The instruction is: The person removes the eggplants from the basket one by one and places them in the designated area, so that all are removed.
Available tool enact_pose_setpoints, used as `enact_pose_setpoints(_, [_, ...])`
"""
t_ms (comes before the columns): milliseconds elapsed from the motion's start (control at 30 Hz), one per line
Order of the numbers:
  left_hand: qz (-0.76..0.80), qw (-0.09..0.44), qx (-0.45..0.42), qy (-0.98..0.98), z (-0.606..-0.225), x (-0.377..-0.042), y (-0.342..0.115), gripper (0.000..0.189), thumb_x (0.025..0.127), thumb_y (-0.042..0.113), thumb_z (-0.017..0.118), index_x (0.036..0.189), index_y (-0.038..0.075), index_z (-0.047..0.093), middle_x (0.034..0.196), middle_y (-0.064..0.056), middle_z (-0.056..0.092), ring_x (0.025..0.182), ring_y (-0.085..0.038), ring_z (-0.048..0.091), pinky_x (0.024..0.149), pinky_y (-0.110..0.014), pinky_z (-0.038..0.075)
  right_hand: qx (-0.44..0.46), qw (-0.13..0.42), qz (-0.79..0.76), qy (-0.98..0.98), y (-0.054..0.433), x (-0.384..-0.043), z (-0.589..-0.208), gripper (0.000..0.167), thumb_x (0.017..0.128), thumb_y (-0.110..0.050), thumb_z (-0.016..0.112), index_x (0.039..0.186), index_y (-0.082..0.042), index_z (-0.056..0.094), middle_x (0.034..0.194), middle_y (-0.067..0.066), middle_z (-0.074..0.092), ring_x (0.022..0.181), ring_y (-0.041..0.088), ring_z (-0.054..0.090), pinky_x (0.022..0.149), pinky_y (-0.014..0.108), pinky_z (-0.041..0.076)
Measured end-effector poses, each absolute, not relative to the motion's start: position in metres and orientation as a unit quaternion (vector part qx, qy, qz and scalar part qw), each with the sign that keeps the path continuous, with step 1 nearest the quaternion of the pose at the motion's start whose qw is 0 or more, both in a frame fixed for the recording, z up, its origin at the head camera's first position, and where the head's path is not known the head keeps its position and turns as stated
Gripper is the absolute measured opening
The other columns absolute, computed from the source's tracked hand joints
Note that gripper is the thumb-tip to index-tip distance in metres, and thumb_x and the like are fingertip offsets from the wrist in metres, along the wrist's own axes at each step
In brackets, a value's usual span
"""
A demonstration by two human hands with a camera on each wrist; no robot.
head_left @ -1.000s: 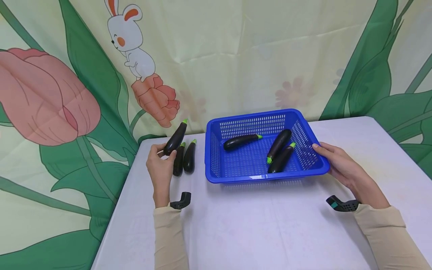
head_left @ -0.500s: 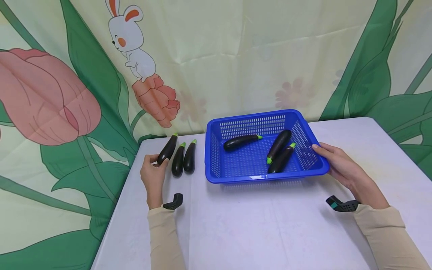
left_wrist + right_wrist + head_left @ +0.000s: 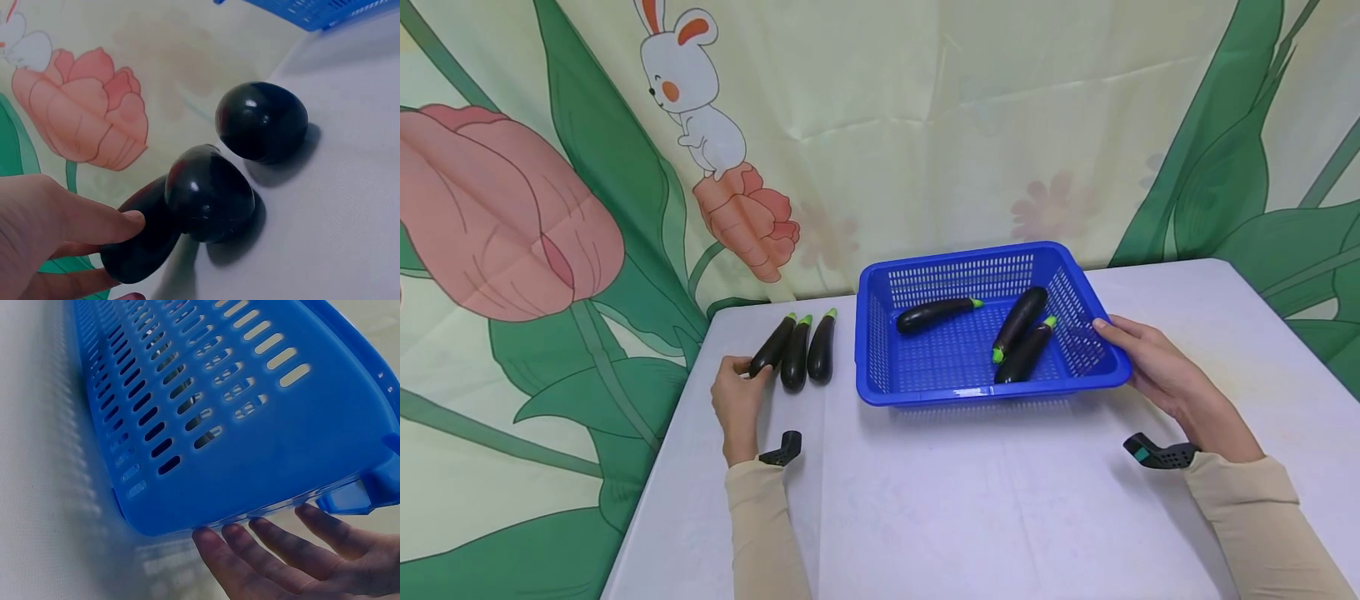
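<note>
At the left of the table, my left hand pinches the blunt end of a dark eggplant with a green stem. In the left wrist view, the thumb lies over this eggplant and the fingers are on its other side. Two more eggplants lie beside it to the right: a middle eggplant close against it and an outer eggplant. My right hand grips the right end of a blue plastic basket, thumb over the rim. In the right wrist view its fingertips touch the basket's outer wall.
Inside the basket, one eggplant lies at the left, while another eggplant and a third eggplant lie close together at the right. A white cloth covers the table. Behind it hangs a printed curtain.
My left hand has moved down and left with its eggplant, setting it beside the other two at the left. My right hand and the basket have stayed in place.
</note>
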State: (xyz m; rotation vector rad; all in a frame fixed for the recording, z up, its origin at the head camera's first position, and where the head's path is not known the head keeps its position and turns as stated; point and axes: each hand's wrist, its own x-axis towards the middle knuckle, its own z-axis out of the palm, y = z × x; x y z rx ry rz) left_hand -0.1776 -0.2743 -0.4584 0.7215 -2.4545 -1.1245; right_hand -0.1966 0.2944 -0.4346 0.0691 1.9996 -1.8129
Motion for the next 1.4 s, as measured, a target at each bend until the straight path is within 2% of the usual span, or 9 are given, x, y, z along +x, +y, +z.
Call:
enact_pose_setpoints(133, [-0.391, 0.136, 0.26, -0.872, -0.4602, -0.1779, -0.2766, 0.042, 0.095, 0.019, 0.073, 0.129, -0.001, 0.06, 0.131, -0.026, 0.065, 0.119, -0.043, 0.061, 0.102, -0.057, 0.046, 0.028, 0.22, -0.656, 0.721, 0.2941, -0.1959, -0.4348, 0.089, 0.108, -0.052, 0.046, 0.167, -0.005, 0.0, 0.119, -0.021, 0.057, 0.103, -0.004, 0.066, 0.087, 0.022, 0.059])
enact_pose_setpoints(333, [-0.38, 0.097, 0.261, -0.882, -0.4605, -0.1785, -0.2782, 0.044, 0.097, 0.02, 0.071, 0.133, -0.002, 0.057, 0.134, -0.028, 0.063, 0.123, -0.044, 0.059, 0.107, -0.058, 0.045, 0.03, 0.219, -0.655, 0.722, 0.2939, -0.1966, -0.4348, 0.088, 0.108, -0.052, 0.046, 0.167, -0.006, 0.0, 0.121, -0.019, 0.056, 0.103, -0.005, 0.066, 0.087, 0.021, 0.059])
enact_pose_setpoints(467, [-0.37, 0.088, 0.262, -0.887, -0.4599, -0.1788, -0.278, 0.044, 0.097, 0.019, 0.07, 0.133, -0.002, 0.055, 0.136, -0.028, 0.062, 0.125, -0.045, 0.059, 0.107, -0.058, 0.045, 0.033, 0.22, -0.655, 0.722, 0.2935, -0.1976, -0.4342, 0.088, 0.108, -0.053, 0.046, 0.167, -0.006, 0.0, 0.13, -0.01, 0.05, 0.103, -0.005, 0.066, 0.087, 0.021, 0.059])
enact_pose_setpoints(567, [-0.363, 0.082, 0.258, -0.891, -0.4582, -0.1778, -0.2775, 0.045, 0.098, 0.018, 0.069, 0.135, -0.002, 0.053, 0.137, -0.03, 0.062, 0.126, -0.047, 0.059, 0.107, -0.059, 0.046, 0.033, 0.221, -0.656, 0.721, 0.293, -0.1976, -0.434, 0.088, 0.108, -0.053, 0.046, 0.167, -0.006, 0.0, 0.146, 0.005, 0.044, 0.103, -0.006, 0.065, 0.087, 0.021, 0.059])
enact_pose_setpoints(700, [-0.36, 0.062, 0.25, -0.897, -0.4564, -0.1765, -0.2778, 0.049, 0.099, 0.018, 0.067, 0.141, -0.001, 0.05, 0.141, -0.031, 0.06, 0.129, -0.047, 0.058, 0.108, -0.059, 0.046, 0.033, 0.222, -0.66, 0.717, 0.2933, -0.1974, -0.4339, 0.089, 0.108, -0.052, 0.046, 0.167, -0.006, -0.001, 0.138, -0.001, 0.053, 0.102, -0.005, 0.066, 0.086, 0.021, 0.059])
enact_pose_setpoints(800, [-0.358, 0.047, 0.242, -0.901, -0.4568, -0.1769, -0.2788, 0.055, 0.1, 0.02, 0.065, 0.147, -0.001, 0.045, 0.145, -0.031, 0.057, 0.133, -0.047, 0.055, 0.111, -0.059, 0.044, 0.032, 0.221, -0.663, 0.714, 0.2942, -0.1976, -0.4339, 0.089, 0.108, -0.051, 0.047, 0.167, -0.005, -0.001, 0.118, -0.02, 0.058, 0.102, -0.004, 0.067, 0.086, 0.021, 0.06])
enact_pose_setpoints(967, [-0.353, 0.041, 0.229, -0.906, -0.4589, -0.1784, -0.2808, 0.061, 0.103, 0.025, 0.06, 0.155, 0.0, 0.039, 0.147, -0.032, 0.053, 0.134, -0.047, 0.053, 0.113, -0.059, 0.044, 0.03, 0.219, -0.655, 0.722, 0.2945, -0.1979, -0.4349, 0.089, 0.108, -0.052, 0.046, 0.167, -0.005, -0.001, 0.121, -0.017, 0.055, 0.102, -0.005, 0.066, 0.086, 0.021, 0.059])
enact_pose_setpoints(1100, [-0.346, 0.054, 0.218, -0.911, -0.4608, -0.1799, -0.2816, 0.06, 0.104, 0.026, 0.058, 0.154, -0.001, 0.039, 0.145, -0.031, 0.054, 0.133, -0.045, 0.053, 0.112, -0.058, 0.044, 0.03, 0.22, -0.648, 0.729, 0.2946, -0.1983, -0.4357, 0.089, 0.108, -0.053, 0.045, 0.167, -0.005, -0.001, 0.126, -0.013, 0.05, 0.102, -0.006, 0.066, 0.087, 0.021, 0.059])
enact_pose_setpoints(1400, [-0.332, 0.086, 0.213, -0.915, -0.4581, -0.1813, -0.2787, 0.057, 0.105, 0.025, 0.057, 0.153, -0.001, 0.041, 0.146, -0.03, 0.052, 0.135, -0.047, 0.051, 0.113, -0.06, 0.043, 0.027, 0.219, -0.65, 0.727, 0.295, -0.198, -0.4355, 0.088, 0.108, -0.052, 0.045, 0.167, -0.005, -0.001, 0.118, -0.02, 0.055, 0.102, -0.005, 0.066, 0.087, 0.021, 0.059])
